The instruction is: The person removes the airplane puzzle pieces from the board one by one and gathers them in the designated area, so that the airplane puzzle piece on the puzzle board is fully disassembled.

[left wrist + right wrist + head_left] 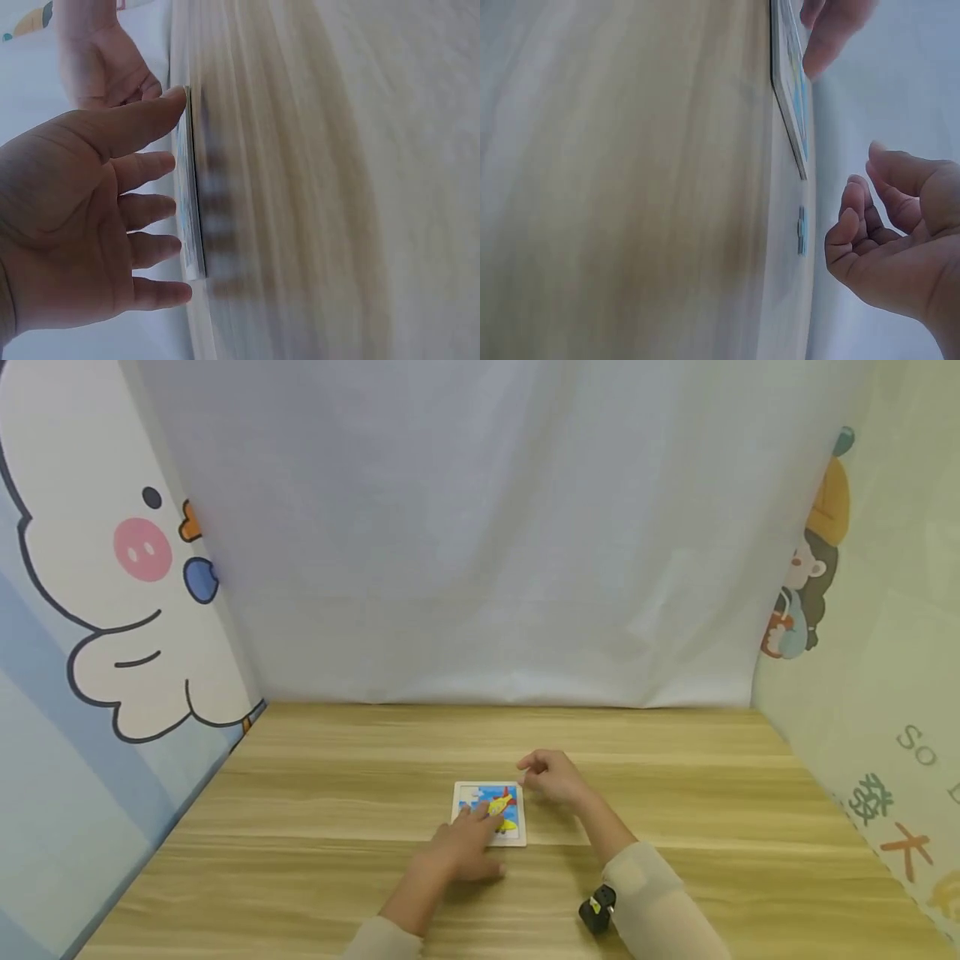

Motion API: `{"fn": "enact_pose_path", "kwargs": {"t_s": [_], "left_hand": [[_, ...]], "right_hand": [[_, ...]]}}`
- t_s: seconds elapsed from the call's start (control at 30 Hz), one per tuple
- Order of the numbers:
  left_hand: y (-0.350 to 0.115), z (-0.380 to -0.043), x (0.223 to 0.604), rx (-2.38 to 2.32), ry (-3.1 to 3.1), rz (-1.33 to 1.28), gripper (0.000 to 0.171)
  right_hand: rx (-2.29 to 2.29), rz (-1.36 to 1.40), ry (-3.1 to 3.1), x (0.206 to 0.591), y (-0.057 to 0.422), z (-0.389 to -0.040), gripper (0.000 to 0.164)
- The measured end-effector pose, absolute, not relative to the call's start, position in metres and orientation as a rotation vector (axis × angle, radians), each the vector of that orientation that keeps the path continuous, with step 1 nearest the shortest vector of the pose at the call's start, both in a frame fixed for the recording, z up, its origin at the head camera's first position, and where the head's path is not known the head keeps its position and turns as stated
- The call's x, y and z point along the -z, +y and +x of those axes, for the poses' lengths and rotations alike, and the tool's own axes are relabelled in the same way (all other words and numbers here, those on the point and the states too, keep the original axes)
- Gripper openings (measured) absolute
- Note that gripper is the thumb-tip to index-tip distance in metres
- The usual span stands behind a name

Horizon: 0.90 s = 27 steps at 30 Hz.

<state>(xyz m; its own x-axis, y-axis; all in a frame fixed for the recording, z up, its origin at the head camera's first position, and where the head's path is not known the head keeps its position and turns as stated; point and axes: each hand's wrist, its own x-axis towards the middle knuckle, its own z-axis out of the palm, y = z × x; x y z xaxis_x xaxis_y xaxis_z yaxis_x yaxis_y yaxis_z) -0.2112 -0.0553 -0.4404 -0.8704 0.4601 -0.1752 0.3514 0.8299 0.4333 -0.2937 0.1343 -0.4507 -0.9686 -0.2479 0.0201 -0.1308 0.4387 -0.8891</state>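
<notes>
Pic puzzle (504,802) at 6 o'clock, head view. L hand (463,845) over its 7 o'clock, fingers spread, no grip; R hand (553,777) at its 2, loosely curled, nothing seen held. Wall (885,693) at 3: "SO", "發".

Pale curtain (480,543) hangs behind a wood-grain table (315,802), bluish wall (45,777) to its left, greenish wall (862,693) to its right.

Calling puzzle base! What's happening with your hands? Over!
Left hand spread over puzzle, hiding part. Right hand by its far right corner, fingers curled. Small flat piece lies nearby.
</notes>
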Motion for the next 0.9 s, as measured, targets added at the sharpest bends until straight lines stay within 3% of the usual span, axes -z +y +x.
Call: {"fn": "enact_pose_path", "kwargs": {"t_s": [0.9], "left_hand": [[-0.058, -0.212, 0.443, -0.494, 2.751, 0.68, 0.075]], "right_hand": [[1.272, -0.403, 2.552, 0.461, 0.094, -0.306, 0.022]]}}
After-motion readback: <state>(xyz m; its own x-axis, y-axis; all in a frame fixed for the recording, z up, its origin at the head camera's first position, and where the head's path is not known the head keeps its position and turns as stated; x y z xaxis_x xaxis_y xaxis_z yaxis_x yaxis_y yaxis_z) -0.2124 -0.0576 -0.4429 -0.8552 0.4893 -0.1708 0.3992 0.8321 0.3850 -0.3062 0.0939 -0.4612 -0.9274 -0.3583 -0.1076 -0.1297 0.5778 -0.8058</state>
